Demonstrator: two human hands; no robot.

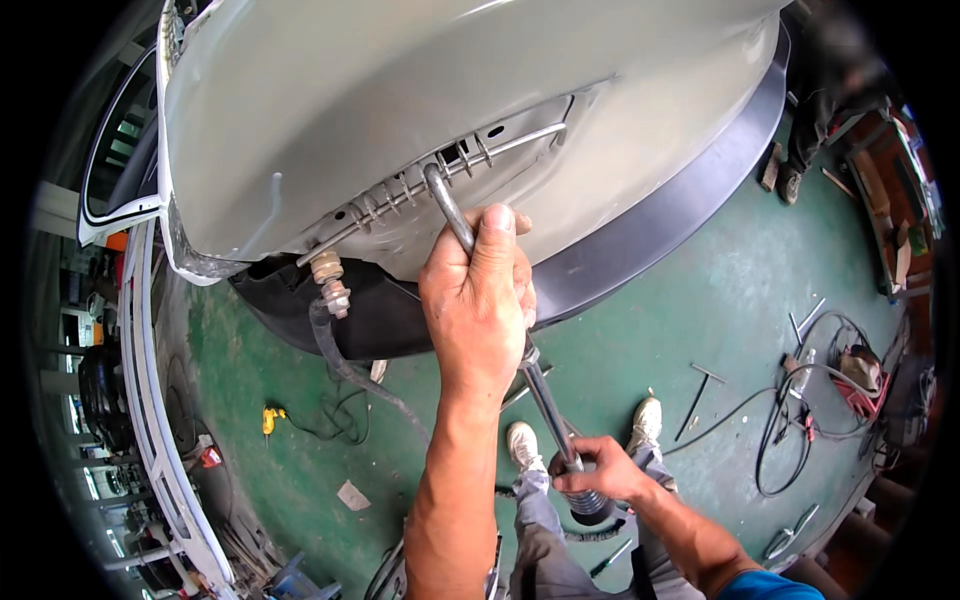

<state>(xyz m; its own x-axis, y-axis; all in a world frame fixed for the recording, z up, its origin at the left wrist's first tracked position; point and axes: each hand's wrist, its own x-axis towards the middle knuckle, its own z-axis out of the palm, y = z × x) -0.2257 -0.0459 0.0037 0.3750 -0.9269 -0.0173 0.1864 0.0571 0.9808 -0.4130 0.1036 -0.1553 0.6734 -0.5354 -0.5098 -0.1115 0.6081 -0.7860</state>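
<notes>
My left hand (472, 300) is closed around the front of a slide hammer (543, 392), thumb lying along it. Its bent steel hook (446, 204) catches a thin metal rod (520, 146) threaded through a row of pull rings (385, 198) on the car's bare grey body panel (400, 85). Lower down, my right hand (603, 470) wraps around the tool's rear part, next to a ridged dark end (590, 507). A brass-coloured clamp fitting (328, 275) sits at the rod's left end, with a thick dark cable (345, 370) hanging from it.
Dark plastic trim (665, 225) runs below the panel. On the green floor (640, 330) lie a yellow power tool (270, 418), a T-handled bar (698, 400) and looped cables (770, 440). A person (815, 110) is at the upper right. A long pale frame (150, 430) runs along the left.
</notes>
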